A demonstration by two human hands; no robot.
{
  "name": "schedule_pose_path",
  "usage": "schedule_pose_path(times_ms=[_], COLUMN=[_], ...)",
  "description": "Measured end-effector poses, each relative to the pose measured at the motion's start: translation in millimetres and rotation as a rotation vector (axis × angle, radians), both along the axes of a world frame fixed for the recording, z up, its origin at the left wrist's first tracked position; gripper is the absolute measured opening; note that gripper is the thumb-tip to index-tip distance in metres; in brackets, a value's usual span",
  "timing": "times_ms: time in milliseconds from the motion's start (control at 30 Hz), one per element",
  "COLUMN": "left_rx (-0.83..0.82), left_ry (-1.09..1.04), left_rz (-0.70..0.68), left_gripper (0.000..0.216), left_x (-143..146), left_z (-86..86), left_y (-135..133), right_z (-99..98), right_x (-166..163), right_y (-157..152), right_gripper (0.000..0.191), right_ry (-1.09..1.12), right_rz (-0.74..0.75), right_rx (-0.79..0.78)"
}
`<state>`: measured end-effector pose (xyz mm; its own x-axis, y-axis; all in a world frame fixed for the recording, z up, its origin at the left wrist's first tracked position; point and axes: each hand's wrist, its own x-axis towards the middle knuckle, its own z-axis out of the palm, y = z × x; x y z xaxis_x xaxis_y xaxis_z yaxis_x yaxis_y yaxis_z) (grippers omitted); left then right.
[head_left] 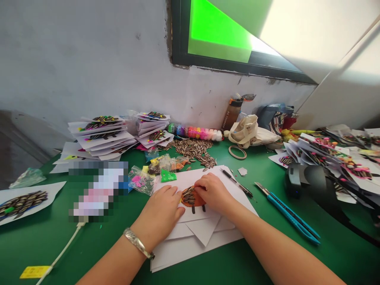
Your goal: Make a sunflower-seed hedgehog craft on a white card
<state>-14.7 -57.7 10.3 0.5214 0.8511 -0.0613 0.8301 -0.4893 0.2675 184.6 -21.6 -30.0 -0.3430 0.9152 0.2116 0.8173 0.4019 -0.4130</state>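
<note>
Orange clay [198,199] lies partly behind the right hand [214,192].

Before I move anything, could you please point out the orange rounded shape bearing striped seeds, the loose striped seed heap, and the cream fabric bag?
Orange rounded shape [198,199]: head view, bare surface right of centre.
Loose striped seed heap [192,150]: head view, its middle.
Cream fabric bag [251,133]: head view, front side.
</note>
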Motion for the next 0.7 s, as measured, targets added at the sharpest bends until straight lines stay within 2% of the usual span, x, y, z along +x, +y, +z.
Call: schedule_pose_path(times_ms=[333, 467, 567, 700], left_rx=[-0.005, -0.010, -0.021, -0.022], left_ry=[0.013, 0.013, 0.014, 0.011], left_rz=[-0.005, -0.005, 0.004, 0.017], left_gripper=[0.024, 0.027, 0.029, 0.028], left_x=[0, -1, 0, 0], left_z=[0.9, 1.4, 3.2, 5.2], left_y=[1, 0, -1, -2], right_z=[-0.9, 4.4, 13.3, 23.3], right_x=[-2, 5, 10, 8], right_y=[0, 4, 17, 50], right_gripper=[0.019, 0.019, 0.025, 0.029], right_ry=[-0.007, -0.020, -0.079, -0.178], right_rz=[0.006, -0.062, -0.114, -0.090], right_rx=[-0.009, -0.015, 0.008, 0.019])
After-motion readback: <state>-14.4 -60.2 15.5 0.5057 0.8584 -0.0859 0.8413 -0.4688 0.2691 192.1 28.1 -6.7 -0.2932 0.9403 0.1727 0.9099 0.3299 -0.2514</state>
